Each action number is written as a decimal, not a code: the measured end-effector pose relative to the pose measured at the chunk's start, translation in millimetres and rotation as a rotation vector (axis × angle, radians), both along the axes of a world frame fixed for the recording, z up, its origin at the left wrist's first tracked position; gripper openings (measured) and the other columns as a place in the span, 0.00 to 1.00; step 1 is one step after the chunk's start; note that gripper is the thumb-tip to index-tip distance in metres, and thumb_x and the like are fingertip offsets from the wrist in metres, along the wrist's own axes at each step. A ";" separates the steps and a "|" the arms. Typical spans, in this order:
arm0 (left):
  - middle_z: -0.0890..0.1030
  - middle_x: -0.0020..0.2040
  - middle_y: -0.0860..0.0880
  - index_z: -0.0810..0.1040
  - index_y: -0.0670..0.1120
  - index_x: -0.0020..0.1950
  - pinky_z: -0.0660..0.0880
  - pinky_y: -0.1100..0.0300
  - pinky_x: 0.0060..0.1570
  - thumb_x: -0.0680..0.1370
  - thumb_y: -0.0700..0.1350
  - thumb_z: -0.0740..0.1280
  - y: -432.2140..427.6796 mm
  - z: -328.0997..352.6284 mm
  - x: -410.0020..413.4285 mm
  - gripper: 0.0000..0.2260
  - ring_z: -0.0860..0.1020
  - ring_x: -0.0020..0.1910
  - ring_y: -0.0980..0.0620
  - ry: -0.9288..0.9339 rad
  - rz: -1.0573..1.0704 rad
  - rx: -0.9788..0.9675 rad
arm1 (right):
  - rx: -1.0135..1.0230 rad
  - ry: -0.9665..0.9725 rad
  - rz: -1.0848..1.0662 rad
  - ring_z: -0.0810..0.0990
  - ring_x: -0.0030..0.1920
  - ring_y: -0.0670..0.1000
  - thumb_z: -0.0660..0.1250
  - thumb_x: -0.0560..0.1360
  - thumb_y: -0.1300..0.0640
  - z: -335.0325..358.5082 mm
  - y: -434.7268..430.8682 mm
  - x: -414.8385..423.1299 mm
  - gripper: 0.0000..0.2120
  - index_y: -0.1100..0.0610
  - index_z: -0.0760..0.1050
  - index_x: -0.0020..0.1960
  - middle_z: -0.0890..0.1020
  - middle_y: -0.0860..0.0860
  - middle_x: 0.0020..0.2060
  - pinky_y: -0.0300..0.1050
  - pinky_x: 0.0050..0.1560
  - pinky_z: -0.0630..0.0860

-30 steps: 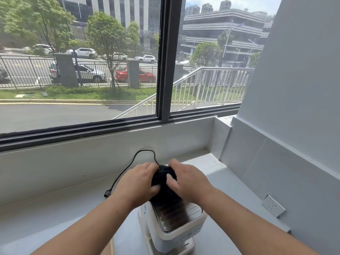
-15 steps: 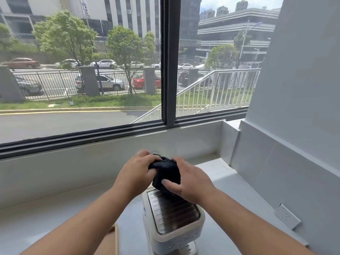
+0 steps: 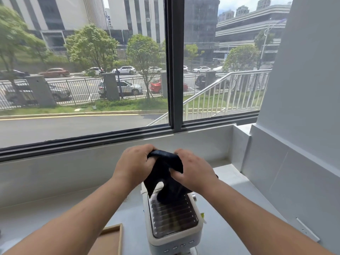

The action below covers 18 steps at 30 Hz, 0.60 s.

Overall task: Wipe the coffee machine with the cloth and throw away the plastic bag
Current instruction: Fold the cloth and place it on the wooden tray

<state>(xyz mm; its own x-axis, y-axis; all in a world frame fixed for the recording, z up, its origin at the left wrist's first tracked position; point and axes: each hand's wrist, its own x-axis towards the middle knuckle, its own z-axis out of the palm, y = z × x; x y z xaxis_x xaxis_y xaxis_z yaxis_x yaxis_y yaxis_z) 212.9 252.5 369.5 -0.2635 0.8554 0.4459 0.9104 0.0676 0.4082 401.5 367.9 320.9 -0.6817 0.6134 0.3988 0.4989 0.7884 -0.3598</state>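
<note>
A white coffee machine [image 3: 173,227] with a ribbed metal top stands on the grey counter, low in the middle of the view. Above its back end I hold a dark cloth [image 3: 165,173] with both hands. My left hand [image 3: 135,165] grips the cloth's left upper edge and my right hand [image 3: 193,171] grips its right side. The cloth hangs spread between them, and its lower end touches the machine's top. No plastic bag is in view.
A wooden tray [image 3: 112,240] lies on the counter [image 3: 46,216] left of the machine. A low white ledge [image 3: 73,172] under the window runs behind. The grey wall [image 3: 294,162] on the right carries a socket [image 3: 307,231].
My hands have lifted the balled-up cloth off the machine's top and pulled it apart, so it now hangs open between them. The view has tilted upward.
</note>
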 end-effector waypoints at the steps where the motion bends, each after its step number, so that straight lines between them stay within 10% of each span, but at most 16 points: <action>1: 0.83 0.41 0.57 0.82 0.56 0.49 0.77 0.52 0.42 0.77 0.51 0.62 0.7 1.0 -0.1 0.09 0.79 0.42 0.52 -0.018 0.010 -0.003 | 0.006 -0.004 0.013 0.78 0.45 0.50 0.63 0.74 0.34 0.6 2.0 0.2 0.17 0.43 0.67 0.56 0.76 0.42 0.47 0.48 0.41 0.77; 6: 0.81 0.40 0.61 0.78 0.58 0.48 0.71 0.61 0.38 0.78 0.48 0.66 1.7 1.4 -6.5 0.05 0.77 0.41 0.58 -0.018 0.042 0.019 | -0.025 0.039 0.043 0.76 0.39 0.46 0.59 0.75 0.29 3.1 6.2 -2.2 0.18 0.43 0.67 0.49 0.75 0.42 0.40 0.45 0.34 0.74; 12: 0.79 0.42 0.60 0.76 0.58 0.48 0.72 0.55 0.40 0.79 0.47 0.68 -9.1 2.9 -13.9 0.04 0.77 0.42 0.55 0.067 0.091 0.014 | -0.253 -0.035 0.145 0.78 0.40 0.54 0.65 0.75 0.47 11.2 9.5 -14.4 0.08 0.51 0.74 0.43 0.80 0.47 0.36 0.48 0.36 0.73; 18: 0.78 0.42 0.62 0.73 0.62 0.55 0.71 0.54 0.40 0.77 0.59 0.72 -31.2 0.8 -35.7 0.11 0.77 0.42 0.54 0.018 0.263 0.063 | -0.659 0.016 0.268 0.80 0.39 0.51 0.65 0.80 0.40 17.6 -3.2 -34.9 0.19 0.56 0.79 0.44 0.82 0.53 0.37 0.48 0.42 0.75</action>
